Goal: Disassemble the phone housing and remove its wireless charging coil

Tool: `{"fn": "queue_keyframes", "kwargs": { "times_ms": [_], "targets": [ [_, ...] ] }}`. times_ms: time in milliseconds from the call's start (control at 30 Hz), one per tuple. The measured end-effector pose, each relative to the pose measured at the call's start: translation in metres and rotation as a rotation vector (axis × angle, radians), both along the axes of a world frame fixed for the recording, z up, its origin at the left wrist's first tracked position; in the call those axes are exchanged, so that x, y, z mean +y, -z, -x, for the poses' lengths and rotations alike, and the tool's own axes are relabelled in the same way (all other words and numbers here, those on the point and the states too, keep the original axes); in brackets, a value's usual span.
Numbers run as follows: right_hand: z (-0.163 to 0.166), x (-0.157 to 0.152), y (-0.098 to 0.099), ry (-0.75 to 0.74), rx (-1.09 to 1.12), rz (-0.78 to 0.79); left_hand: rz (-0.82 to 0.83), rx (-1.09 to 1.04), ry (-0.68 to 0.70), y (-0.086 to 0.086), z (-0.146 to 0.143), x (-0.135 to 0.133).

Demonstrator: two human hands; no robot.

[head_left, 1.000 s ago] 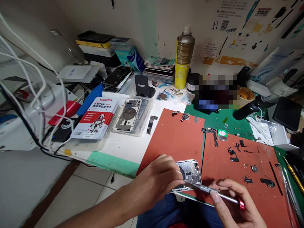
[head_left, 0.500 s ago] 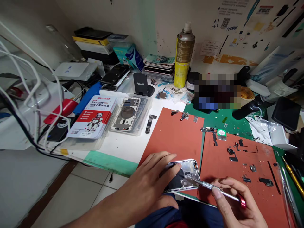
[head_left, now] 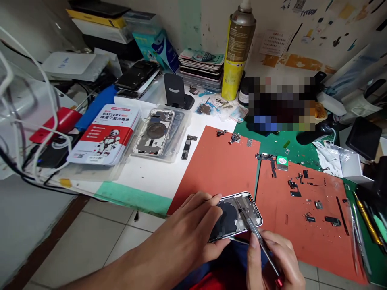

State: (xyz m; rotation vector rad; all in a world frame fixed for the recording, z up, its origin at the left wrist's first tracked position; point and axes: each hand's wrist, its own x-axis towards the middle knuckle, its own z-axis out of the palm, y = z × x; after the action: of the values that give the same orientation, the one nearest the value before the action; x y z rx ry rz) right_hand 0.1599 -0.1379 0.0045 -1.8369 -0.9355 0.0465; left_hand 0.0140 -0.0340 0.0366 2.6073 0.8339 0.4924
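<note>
An opened phone housing (head_left: 242, 215) with a dark round coil inside lies at the near edge of the bench, over a red mat (head_left: 217, 169). My left hand (head_left: 187, 233) grips the housing's left side, fingers curled over its rim. My right hand (head_left: 272, 257) is closed on a thin metal screwdriver (head_left: 256, 235) with a red end cap. The screwdriver's tip rests inside the housing near its upper middle.
A second red mat (head_left: 314, 225) on the right carries several small black phone parts. Further back lie another housing in a clear tray (head_left: 157, 133), a battery box (head_left: 104, 135), a logic board (head_left: 186, 147), a yellow spray can (head_left: 236, 52) and stacked phones. White cables hang at the left.
The view has tipped down and closer. My right hand swung from the right to below the housing, turning the screwdriver steeper. The housing now lies flatter, showing its coil.
</note>
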Motion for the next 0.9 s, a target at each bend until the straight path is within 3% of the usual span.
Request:
{"fn": "queue_keyframes", "kwargs": {
  "times_ms": [233, 400, 600, 900],
  "targets": [
    [-0.015, -0.006, 0.015, -0.110, -0.119, -0.026, 0.093, -0.019, -0.053, 0.006, -0.007, -0.010],
    [-0.006, -0.001, 0.004, 0.025, -0.058, 0.059, 0.034, 0.019, -0.081, 0.007, -0.009, -0.013],
    [-0.019, 0.001, 0.006, -0.159, -0.164, -0.050, -0.145, 0.048, -0.011, 0.007, -0.010, -0.012],
    [-0.014, 0.003, 0.008, -0.100, -0.163, -0.030, -0.122, 0.062, -0.021, 0.003, -0.010, -0.011]
  ]
}}
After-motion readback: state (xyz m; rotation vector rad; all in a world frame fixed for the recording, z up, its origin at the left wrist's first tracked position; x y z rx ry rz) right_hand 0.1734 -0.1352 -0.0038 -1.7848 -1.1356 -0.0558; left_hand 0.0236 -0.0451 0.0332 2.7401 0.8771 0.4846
